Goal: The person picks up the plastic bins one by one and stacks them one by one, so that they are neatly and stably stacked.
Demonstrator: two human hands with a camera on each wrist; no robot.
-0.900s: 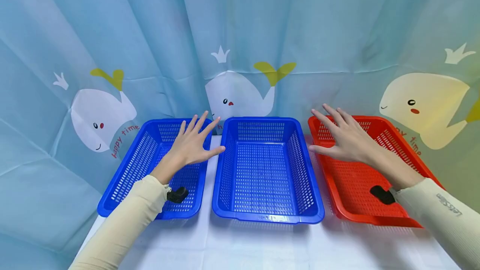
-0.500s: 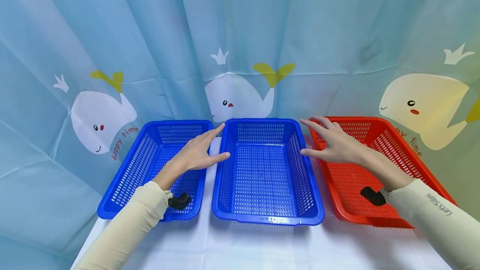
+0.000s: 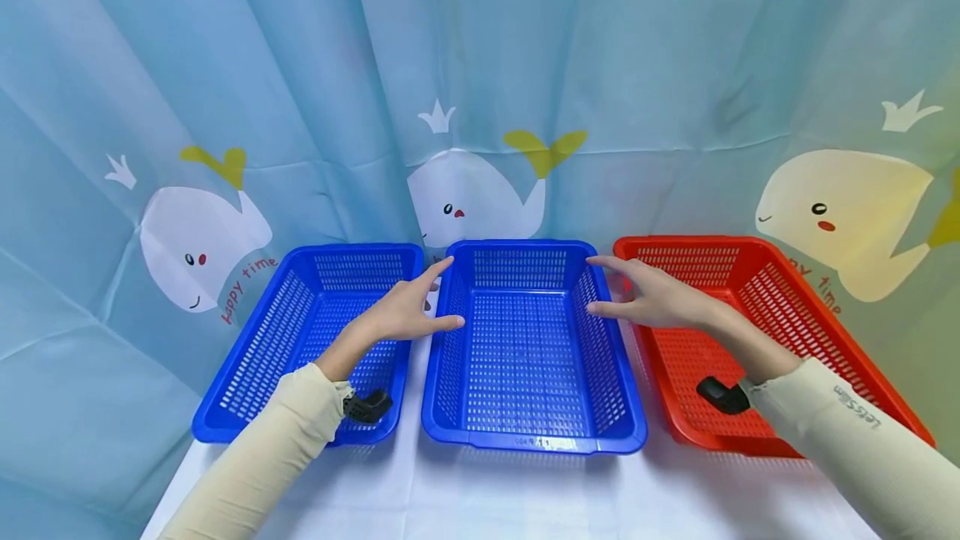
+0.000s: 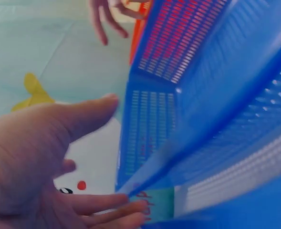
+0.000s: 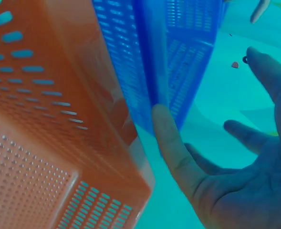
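Between both open grips (image 3: 405, 315) (image 3: 652, 300): middle blue basket (image 3: 525, 357), apparently touched.

left hand (image 3: 408, 311): in the head view can't tell if the fingertips actually touch the middle basket (image 3: 525, 432)'s rim or just hover beside it
right hand (image 3: 651, 298): same deal, contact with the rim is unclear; the wrist view cuts off the palm at the frame edge
left wrist view: pretty blurry, basket wall fills most of it, only part of the palm shows
red basket (image 3: 780, 298): near right corner is hidden behind the sleeve (image 3: 855, 440)
left basket (image 3: 255, 357): front corner is covered by the other sleeve
wrist gadgets (image 3: 722, 395): small black bits, too small to make out
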